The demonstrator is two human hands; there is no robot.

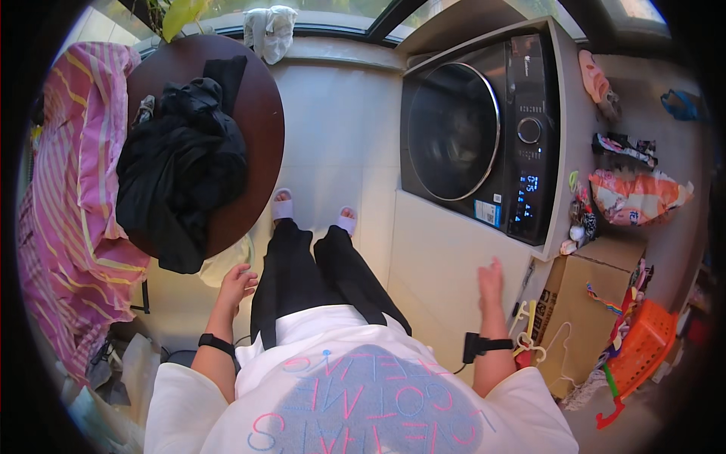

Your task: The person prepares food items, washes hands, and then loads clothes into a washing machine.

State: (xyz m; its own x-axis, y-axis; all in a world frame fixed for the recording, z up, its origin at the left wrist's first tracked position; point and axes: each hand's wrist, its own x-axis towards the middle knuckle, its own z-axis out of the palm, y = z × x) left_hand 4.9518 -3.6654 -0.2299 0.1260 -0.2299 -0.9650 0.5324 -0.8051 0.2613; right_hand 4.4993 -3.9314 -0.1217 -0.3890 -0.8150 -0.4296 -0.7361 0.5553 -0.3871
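My left hand [237,284] hangs loosely curled beside the near edge of a round dark-brown table [264,119], with nothing visible in it. A heap of black clothes [187,153] covers much of the tabletop and droops over its near side. Below that edge, a pale bag or bin [227,264] is partly hidden. My right hand [490,284] is raised, holding nothing, over the floor on the near side of a black front-loading washing machine [454,130]. The machine's round door [454,133] appears closed, and its control panel [527,142] is lit.
Pink striped fabric [85,187] hangs left of the table. To the right stand a cardboard box [590,306], an orange plastic basket [644,346], clothes hangers [530,335] and a printed plastic bag [638,196]. A white cloth [271,31] drapes over the window ledge.
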